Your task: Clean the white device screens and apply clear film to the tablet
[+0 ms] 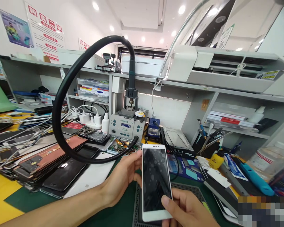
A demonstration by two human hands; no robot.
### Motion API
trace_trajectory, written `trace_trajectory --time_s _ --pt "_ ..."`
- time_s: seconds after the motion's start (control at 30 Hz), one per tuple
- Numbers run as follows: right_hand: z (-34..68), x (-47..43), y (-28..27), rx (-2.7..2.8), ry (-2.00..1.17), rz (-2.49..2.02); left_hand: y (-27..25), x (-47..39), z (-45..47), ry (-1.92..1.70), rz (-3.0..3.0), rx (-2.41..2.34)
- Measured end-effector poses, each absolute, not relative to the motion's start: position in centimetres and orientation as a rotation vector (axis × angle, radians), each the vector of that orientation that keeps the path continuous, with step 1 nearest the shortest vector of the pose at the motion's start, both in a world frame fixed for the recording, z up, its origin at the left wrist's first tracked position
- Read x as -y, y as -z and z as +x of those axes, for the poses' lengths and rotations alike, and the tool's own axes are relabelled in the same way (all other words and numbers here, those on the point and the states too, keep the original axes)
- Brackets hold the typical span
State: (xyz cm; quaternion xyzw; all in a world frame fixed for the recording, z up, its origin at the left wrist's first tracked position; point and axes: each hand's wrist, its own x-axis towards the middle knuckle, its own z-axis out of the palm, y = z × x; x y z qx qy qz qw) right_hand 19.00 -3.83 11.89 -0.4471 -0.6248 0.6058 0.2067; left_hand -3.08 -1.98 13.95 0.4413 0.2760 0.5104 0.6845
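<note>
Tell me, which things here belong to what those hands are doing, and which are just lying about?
In use:
- white phone, left hand at its left edge, right hand at its lower right corner

Apparently just lying about, untouched:
- stacked phone parts
- grey station with black hose
- yellow bottle
- blue-handled tool

Phone [156,183]: white front, rounded corners
Screen [154,173]: dark, blotched with pale spots
Pose: lengthwise, screen facing the camera, top leaning slightly left
Place: between left hand [123,173] and right hand [183,205], over the mat [191,186]
</note>
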Motion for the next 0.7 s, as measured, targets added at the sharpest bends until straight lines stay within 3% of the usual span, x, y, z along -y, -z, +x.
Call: trace_trajectory --time_s 0.4,0.7 --pt "19.3 4.3 -12.5 1.675 -1.741 -0.918 -15.1 2.9 2.3 -0.829 0.706 -0.500" --pt "20.0 4.3 -13.5 1.607 -1.761 -0.845 -16.2 1.5 3.0 -0.944 0.598 -0.523"
